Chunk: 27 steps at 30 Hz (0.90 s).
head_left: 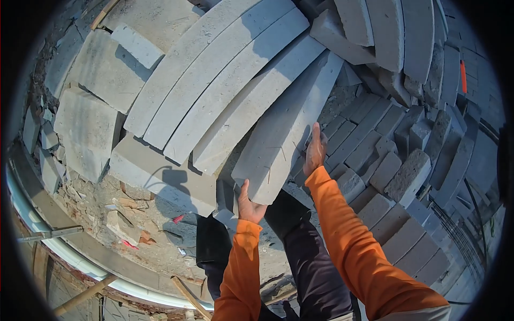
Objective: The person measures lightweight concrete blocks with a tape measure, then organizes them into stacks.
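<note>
A long grey concrete block lies tilted at the right side of a row of similar long blocks. My left hand is at its near lower end, thumb up on the end and the other fingers hidden beneath. Against its right long side rests my right hand, thumb up along the edge, its fingers partly hidden by the block. Both hands hold this one block. Its far end touches the stack near another block. Orange sleeves cover both arms.
Smaller grey blocks are stacked on the right, with thin metal rods beside them. Rubble covers the ground at left, near a curved pale pipe and wooden sticks. My legs stand just below the block.
</note>
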{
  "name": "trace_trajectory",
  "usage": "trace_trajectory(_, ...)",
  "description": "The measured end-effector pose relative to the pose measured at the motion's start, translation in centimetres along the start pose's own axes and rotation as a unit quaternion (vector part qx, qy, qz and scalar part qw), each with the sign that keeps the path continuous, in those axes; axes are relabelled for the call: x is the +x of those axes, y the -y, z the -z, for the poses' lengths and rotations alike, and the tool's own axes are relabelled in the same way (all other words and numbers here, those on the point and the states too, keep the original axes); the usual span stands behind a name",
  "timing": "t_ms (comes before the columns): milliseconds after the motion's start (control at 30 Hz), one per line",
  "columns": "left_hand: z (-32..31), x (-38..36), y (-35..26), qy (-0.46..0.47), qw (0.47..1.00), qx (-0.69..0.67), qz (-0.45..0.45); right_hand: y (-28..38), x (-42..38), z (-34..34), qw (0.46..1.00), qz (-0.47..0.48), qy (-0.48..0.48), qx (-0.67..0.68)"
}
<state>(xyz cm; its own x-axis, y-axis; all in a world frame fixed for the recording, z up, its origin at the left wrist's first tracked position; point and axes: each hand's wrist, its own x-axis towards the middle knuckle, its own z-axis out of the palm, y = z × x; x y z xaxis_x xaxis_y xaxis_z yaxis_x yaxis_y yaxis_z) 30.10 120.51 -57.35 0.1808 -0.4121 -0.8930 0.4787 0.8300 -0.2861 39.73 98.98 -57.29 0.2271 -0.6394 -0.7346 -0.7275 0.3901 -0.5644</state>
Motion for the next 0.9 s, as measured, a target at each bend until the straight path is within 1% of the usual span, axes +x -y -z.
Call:
trace_trajectory(33,-1.2,-1.6,1.3,-0.035,0.999,-0.01,-0.006,0.7,0.2,0.6,1.0,0.021,0.004,0.012)
trace_trajectory(67,-2.4,-3.3,2.3,-0.025,0.999,-0.029,-0.001,1.7,0.0,1.0,1.0,0.015,0.001,0.004)
trace_trajectory(133,-4.7,-6.5,4.0,-0.028,0.999,-0.027,-0.015,4.4,-0.8,1.7,1.0,0.0,-0.006,-0.013)
trace_trajectory(233,-7.1,-9.8,5.2,-0.033,0.999,0.007,-0.019,8.1,-1.2,2.9,0.995,-0.041,0.036,-0.079)
trace_trajectory(333,-8.6,-10.7,5.2,-0.027,0.996,0.065,-0.057,10.6,-0.2,1.9,0.983,-0.09,0.102,-0.122)
trace_trajectory(367,-9.1,-11.0,5.2,-0.04,0.99,0.102,-0.083,11.3,-0.1,1.6,0.977,-0.105,0.127,-0.134)
trace_trajectory(433,-10.8,-11.6,5.4,-0.06,0.973,0.175,-0.135,10.4,1.2,1.9,0.976,-0.128,0.106,-0.144)
trace_trajectory(467,-11.3,-12.2,5.8,-0.09,0.966,0.187,-0.158,9.7,1.9,2.3,0.974,-0.14,0.095,-0.149)
trace_trajectory(567,-14.1,-14.8,7.9,-0.156,0.942,0.2,-0.218,9.4,0.2,4.1,0.973,-0.186,0.135,0.009)
trace_trajectory(667,-15.6,-20.1,9.1,-0.206,0.917,0.24,-0.242,9.5,-4.3,5.3,0.946,-0.246,0.183,0.101)
trace_trajectory(733,-16.8,-25.0,9.0,-0.234,0.904,0.247,-0.26,9.3,-8.0,5.8,0.947,-0.26,0.176,0.065)
trace_trajectory(767,-16.7,-27.3,8.9,-0.244,0.898,0.251,-0.267,9.4,-10.8,5.9,0.954,-0.254,0.155,0.045)
trace_trajectory(800,-15.3,-29.4,8.1,-0.198,0.895,0.283,-0.281,9.9,-14.2,5.9,0.96,-0.246,0.132,0.029)
trace_trajectory(867,-11.7,-33.8,5.7,-0.103,0.882,0.346,-0.304,11.5,-22.0,6.3,0.961,-0.234,0.142,0.041)
trace_trajectory(900,-11.5,-36.3,5.4,-0.116,0.87,0.34,-0.339,10.8,-24.9,6.5,0.961,-0.227,0.149,0.051)
